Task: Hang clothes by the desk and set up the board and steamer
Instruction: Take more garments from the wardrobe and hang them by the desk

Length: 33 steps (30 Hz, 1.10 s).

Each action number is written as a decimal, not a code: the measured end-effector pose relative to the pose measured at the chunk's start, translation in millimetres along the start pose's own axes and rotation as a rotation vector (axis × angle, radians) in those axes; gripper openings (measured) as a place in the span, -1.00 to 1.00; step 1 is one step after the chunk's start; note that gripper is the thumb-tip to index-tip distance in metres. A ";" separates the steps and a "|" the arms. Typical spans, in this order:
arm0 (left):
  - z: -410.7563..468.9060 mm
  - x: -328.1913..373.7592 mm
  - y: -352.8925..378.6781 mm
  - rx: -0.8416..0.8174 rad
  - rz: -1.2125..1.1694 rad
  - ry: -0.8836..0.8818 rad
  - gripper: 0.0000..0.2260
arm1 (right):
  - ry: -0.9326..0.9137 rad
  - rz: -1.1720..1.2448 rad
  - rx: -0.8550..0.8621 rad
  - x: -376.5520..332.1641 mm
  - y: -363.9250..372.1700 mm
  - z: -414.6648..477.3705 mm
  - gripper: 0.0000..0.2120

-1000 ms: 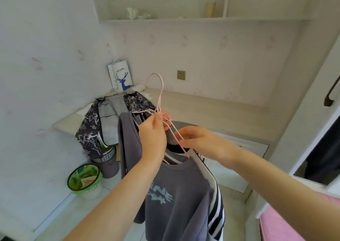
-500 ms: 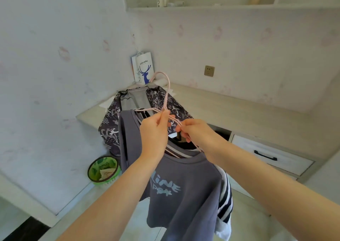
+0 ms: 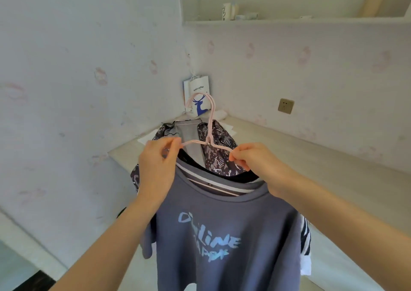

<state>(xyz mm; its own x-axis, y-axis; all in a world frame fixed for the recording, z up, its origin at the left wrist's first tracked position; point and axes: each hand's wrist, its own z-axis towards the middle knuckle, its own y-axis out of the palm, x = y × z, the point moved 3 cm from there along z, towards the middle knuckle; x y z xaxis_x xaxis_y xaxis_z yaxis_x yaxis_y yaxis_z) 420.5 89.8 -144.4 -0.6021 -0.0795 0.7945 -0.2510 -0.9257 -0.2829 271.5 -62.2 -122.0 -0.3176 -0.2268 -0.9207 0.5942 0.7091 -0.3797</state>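
Pink hangers (image 3: 209, 142), bunched, are pinched at either shoulder by my left hand (image 3: 155, 166) and right hand (image 3: 255, 159), above the desk (image 3: 311, 157) edge. The grey T-shirt (image 3: 222, 235) hangs frontmost. Risk: fingertip holds are light, so the hooks may splay and a garment may slide off.

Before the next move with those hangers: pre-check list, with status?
1. Left hand grip on pink hangers: ok, pinching the left arm.
2. Right hand grip: ok, pinching the right arm.
3. Hooks free: ok, upright, touching nothing.
4. Grey T-shirt seated: ok, collar on a hanger.
5. Hanging spot on desk: cannot tell; patterned garment already at its corner.
6. Board, steamer: cannot tell, not in view.
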 end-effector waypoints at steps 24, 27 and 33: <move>233.1 -130.8 71.0 -0.146 0.175 0.088 -0.84 | -0.330 -0.122 -0.089 -51.9 -19.0 276.3 -0.85; 276.2 -151.2 80.6 -0.141 0.160 0.072 -0.88 | -0.439 -0.340 0.022 -62.1 -13.3 320.0 -0.92; 343.1 -205.3 96.5 -0.139 0.154 0.033 -0.85 | -0.414 -0.542 0.049 -37.4 -11.1 391.8 -0.72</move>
<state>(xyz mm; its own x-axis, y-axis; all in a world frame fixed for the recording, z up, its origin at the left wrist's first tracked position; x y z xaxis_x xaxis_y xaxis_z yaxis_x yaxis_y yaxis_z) 780.0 -110.1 -150.5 -0.6653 -0.2015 0.7189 -0.2550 -0.8437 -0.4724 566.2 -323.1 -118.7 -0.2765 -0.7851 -0.5543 0.4668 0.3945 -0.7915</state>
